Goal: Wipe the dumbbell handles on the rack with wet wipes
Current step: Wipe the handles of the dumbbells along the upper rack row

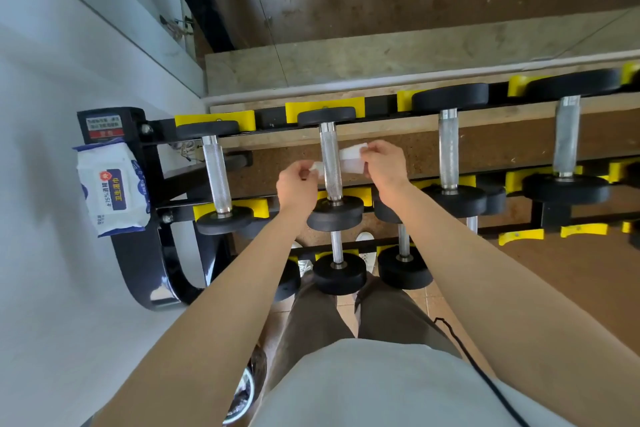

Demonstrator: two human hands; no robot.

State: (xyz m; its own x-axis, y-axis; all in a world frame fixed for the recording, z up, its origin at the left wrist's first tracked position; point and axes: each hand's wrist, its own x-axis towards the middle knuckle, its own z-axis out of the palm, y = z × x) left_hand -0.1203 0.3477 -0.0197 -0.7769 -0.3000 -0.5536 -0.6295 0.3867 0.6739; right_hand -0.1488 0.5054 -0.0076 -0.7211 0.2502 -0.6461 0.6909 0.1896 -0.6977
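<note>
Now our left hand and right hand each pinch an end of the wet wipe looped behind the 2nd dumbbell handle on the rack, prob. to rub all round.

Top tier of the rack: four dumbbells lie side by side, handles running front to back. The pack of wet wipes sits on the rack's left end, left of the first dumbbell. Both hands are at the second dumbbell, with the left hand just left of its handle and the right hand just right. The wipe passes under that handle, one end pinched in each hand. The third dumbbell and fourth dumbbell lie further right. Below and nearer, two lower dumbbells rest on the bottom tier. A mirror stands behind the rack, and a wall runs along its left.
</note>
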